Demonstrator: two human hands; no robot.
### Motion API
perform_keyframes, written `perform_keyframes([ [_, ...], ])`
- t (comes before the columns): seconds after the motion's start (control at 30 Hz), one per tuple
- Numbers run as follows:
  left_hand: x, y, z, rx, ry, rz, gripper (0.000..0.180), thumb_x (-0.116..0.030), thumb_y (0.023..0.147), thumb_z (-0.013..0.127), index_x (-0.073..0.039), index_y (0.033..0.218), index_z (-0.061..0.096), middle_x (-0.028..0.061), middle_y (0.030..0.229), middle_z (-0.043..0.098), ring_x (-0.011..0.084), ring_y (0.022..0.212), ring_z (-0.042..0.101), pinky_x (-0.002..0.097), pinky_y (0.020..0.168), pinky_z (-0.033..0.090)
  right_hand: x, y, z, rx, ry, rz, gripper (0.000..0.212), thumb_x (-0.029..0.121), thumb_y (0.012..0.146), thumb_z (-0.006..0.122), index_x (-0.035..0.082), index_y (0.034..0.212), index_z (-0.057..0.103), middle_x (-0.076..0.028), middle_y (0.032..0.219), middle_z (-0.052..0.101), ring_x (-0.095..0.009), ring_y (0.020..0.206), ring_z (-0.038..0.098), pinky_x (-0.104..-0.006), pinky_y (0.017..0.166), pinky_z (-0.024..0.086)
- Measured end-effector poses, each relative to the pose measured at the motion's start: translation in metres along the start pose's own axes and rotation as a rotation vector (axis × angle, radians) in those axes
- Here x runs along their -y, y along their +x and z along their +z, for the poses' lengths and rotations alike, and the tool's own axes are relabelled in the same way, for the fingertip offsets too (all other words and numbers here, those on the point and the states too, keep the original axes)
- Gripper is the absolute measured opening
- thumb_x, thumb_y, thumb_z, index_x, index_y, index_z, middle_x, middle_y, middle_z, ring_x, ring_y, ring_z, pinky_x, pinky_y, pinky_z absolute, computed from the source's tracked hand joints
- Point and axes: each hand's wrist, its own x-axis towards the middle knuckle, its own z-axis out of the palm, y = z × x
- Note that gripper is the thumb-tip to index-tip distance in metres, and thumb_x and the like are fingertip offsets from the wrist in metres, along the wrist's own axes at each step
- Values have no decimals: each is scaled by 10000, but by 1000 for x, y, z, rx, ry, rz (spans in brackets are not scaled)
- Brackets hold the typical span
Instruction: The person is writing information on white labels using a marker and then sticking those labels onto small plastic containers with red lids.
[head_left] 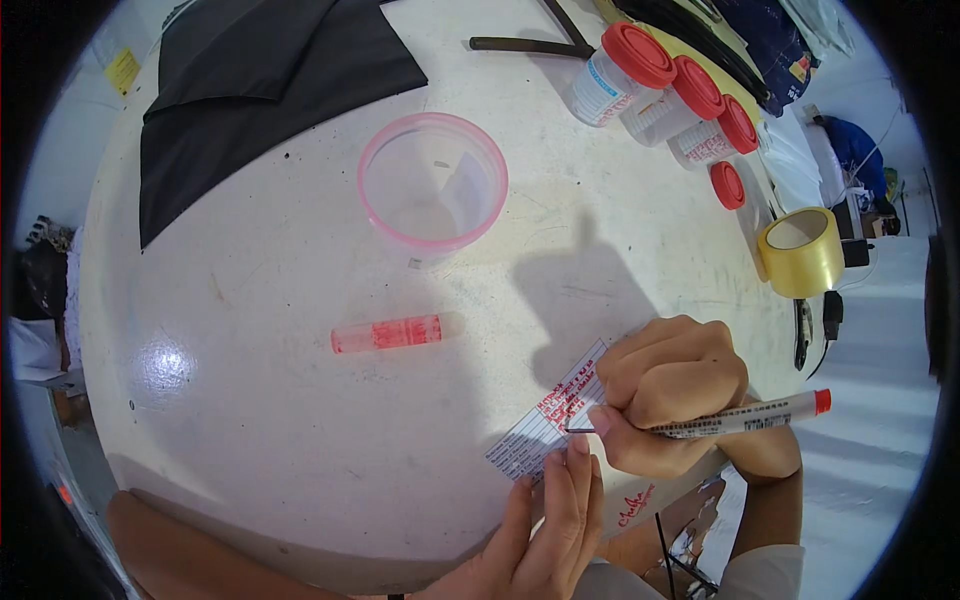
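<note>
My right hand (672, 388) is closed around a white pen with a red end (782, 409). The pen's thin dark tip touches a small printed label (524, 446) bearing red handwriting. Flat against the lower edge of that label lies my left hand (545, 530), its fingers stretched out and holding nothing. A clear red-tinted tube (388, 333) rests on its side to the left of the label. Beyond the tube stands a clear plastic cup with a pink rim (433, 242), uncovered. My right fist hides the label's upper right part.
The white round table (250, 420) carries a black folded sheet (270, 110) at the far left. Several clear jars with red lids (640, 55) line the far right, near a smaller red cap (727, 186). A yellow tape roll (805, 255) sits at the right edge.
</note>
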Motion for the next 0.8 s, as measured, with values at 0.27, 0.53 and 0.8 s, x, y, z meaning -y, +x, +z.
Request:
perform_keyframes([
  [0.27,0,-1,-2,3,21,-1,366,-146,876,486,36,1165,617,179,1229,604,283,1185,532,325,940,482,2,0,-5,37,-31,46,343,-171,619,593,60,574,344,-65,474,472,-188,341,385,-304,342,276],
  [0.53,1,-1,-3,-8,52,2,353,-132,875,486,30,1158,622,175,1229,609,279,1186,534,319,939,481,3,2,-2,28,-33,19,353,-169,616,596,60,579,329,-69,475,460,-190,340,382,-300,338,277],
  [0.8,2,0,4,-8,65,41,335,-105,865,506,27,1149,625,180,1207,616,274,1165,551,326,934,483,1,-1,-6,56,-83,19,358,-176,625,590,62,581,326,-71,473,452,-198,338,390,-306,338,275],
])
